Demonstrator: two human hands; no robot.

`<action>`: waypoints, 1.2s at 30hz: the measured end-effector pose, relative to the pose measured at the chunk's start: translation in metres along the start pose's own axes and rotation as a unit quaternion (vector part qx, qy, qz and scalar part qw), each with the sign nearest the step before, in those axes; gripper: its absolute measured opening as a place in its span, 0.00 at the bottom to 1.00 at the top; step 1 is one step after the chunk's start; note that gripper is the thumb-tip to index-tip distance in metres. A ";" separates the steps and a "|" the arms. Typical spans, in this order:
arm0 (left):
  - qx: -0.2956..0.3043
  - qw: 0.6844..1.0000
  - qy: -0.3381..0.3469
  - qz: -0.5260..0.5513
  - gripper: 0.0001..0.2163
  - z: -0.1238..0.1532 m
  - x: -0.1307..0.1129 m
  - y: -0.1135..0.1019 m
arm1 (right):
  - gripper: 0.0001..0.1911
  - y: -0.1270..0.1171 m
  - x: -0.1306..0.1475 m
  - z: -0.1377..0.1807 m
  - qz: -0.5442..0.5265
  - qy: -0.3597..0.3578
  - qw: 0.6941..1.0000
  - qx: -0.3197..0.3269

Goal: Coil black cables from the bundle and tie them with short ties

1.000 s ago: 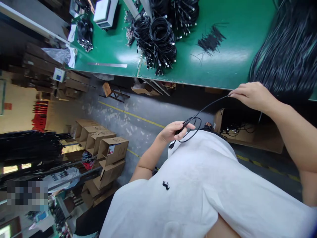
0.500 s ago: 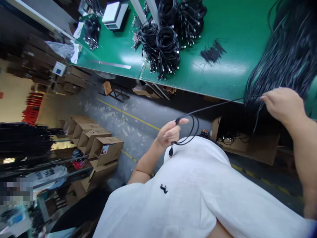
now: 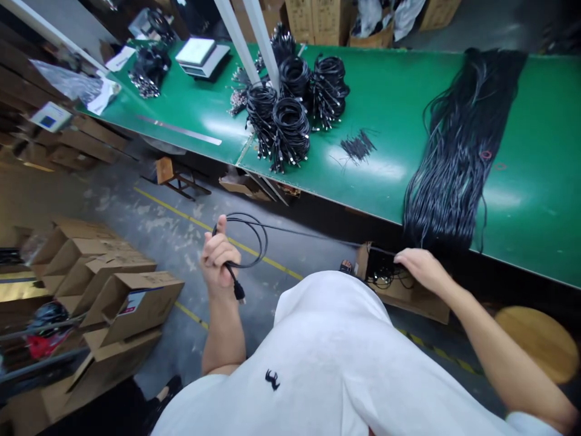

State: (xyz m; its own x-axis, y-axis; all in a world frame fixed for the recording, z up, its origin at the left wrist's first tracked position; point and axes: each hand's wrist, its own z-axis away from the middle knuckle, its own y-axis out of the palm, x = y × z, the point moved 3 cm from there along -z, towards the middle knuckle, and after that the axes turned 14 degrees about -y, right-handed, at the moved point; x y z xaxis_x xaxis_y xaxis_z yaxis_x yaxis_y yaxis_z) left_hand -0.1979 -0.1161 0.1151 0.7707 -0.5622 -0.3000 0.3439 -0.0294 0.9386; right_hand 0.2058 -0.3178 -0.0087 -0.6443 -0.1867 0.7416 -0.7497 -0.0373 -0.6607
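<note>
A black cable point(image 3: 262, 245) runs between my two hands, partly wound into loose loops. My left hand point(image 3: 220, 257) is closed around those loops, one finger pointing up, and a plug end point(image 3: 238, 290) dangles below it. Further right, my right hand point(image 3: 422, 266) pinches the cable's outstretched length, which is nearly straight. Just beyond that hand, a long bundle of black cables point(image 3: 454, 151) lies on the green table point(image 3: 381, 85), its near ends hanging at the edge. Coiled cable bundles point(image 3: 290, 127) stand further left on the table.
Short black ties point(image 3: 358, 147) lie in a small heap on the table. A white scale point(image 3: 200, 57) and a metal ruler point(image 3: 179, 130) are at the left. Open cartons point(image 3: 131, 303) line the floor at left. A round wooden stool point(image 3: 538, 342) stands at right, under the table's edge.
My view has shifted, bringing more of the table into sight. My left hand has moved left with the loops, now larger; my right hand has come down and left, still pinching the cable.
</note>
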 end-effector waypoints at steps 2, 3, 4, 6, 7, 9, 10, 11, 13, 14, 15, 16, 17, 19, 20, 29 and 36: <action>-0.036 0.999 0.020 -0.031 0.16 -0.008 -0.009 -0.006 | 0.23 -0.017 -0.009 -0.010 0.078 -0.009 0.997 -0.014; -0.060 0.996 0.022 -0.060 0.15 -0.012 -0.010 -0.008 | 0.22 -0.020 -0.001 -0.015 0.091 -0.035 0.995 0.001; -0.088 0.991 0.007 -0.102 0.15 -0.018 -0.009 -0.011 | 0.21 -0.021 0.013 -0.019 0.093 -0.068 0.993 0.021; -0.143 0.963 -0.060 -0.218 0.11 -0.028 0.008 -0.017 | 0.19 -0.015 0.052 -0.028 0.081 -0.149 0.983 0.076; -0.163 0.937 -0.113 -0.287 0.10 -0.033 0.022 -0.020 | 0.19 -0.012 0.072 -0.033 0.066 -0.187 0.975 0.103; -0.153 0.882 -0.194 -0.402 0.11 -0.041 0.058 -0.025 | 0.18 -0.010 0.102 -0.049 0.032 -0.236 0.962 0.130; -0.132 0.859 -0.245 -0.431 0.14 -0.044 0.079 -0.026 | 0.18 -0.013 0.110 -0.059 0.014 -0.247 0.960 0.129; -0.106 0.843 -0.284 -0.444 0.16 -0.046 0.099 -0.027 | 0.17 -0.017 0.115 -0.070 -0.008 -0.249 0.961 0.123; -0.047 0.822 -0.351 -0.446 0.18 -0.048 0.133 -0.025 | 0.17 -0.030 0.115 -0.093 -0.042 -0.231 0.967 0.096; -0.018 0.816 -0.379 -0.437 0.18 -0.048 0.146 -0.023 | 0.18 -0.038 0.111 -0.103 -0.050 -0.217 0.972 0.077; 0.005 0.811 -0.403 -0.425 0.19 -0.047 0.157 -0.021 | 0.19 -0.045 0.107 -0.111 -0.053 -0.200 0.977 0.057; 0.020 0.807 -0.424 -0.411 0.20 -0.045 0.164 -0.019 | 0.19 -0.052 0.101 -0.117 -0.052 -0.182 0.981 0.038; 0.027 0.806 -0.439 -0.396 0.21 -0.043 0.169 -0.017 | 0.20 -0.058 0.095 -0.121 -0.050 -0.164 0.985 0.022; 0.025 0.807 -0.457 -0.372 0.22 -0.039 0.174 -0.017 | 0.21 -0.063 0.082 -0.123 -0.057 -0.130 0.990 0.004; 0.018 0.808 -0.462 -0.364 0.22 -0.038 0.174 -0.018 | 0.21 -0.063 0.076 -0.123 -0.064 -0.118 0.991 0.000; -0.022 0.770 -0.534 -0.349 0.22 -0.018 0.178 -0.024 | 0.22 -0.042 0.047 -0.114 -0.127 -0.124 0.984 -0.017; -0.080 0.770 -0.548 -0.316 0.16 -0.011 0.184 -0.022 | 0.21 -0.045 0.034 -0.114 -0.116 -0.088 0.989 -0.036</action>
State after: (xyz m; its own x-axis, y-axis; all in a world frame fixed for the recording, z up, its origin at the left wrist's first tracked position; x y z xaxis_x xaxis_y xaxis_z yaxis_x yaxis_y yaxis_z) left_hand -0.0577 -0.2093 0.0377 -0.4632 -0.8402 -0.2819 0.5937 -0.5304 0.6051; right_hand 0.2002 -0.2108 0.0594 -0.4224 -0.3492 0.8365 -0.8873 -0.0295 -0.4603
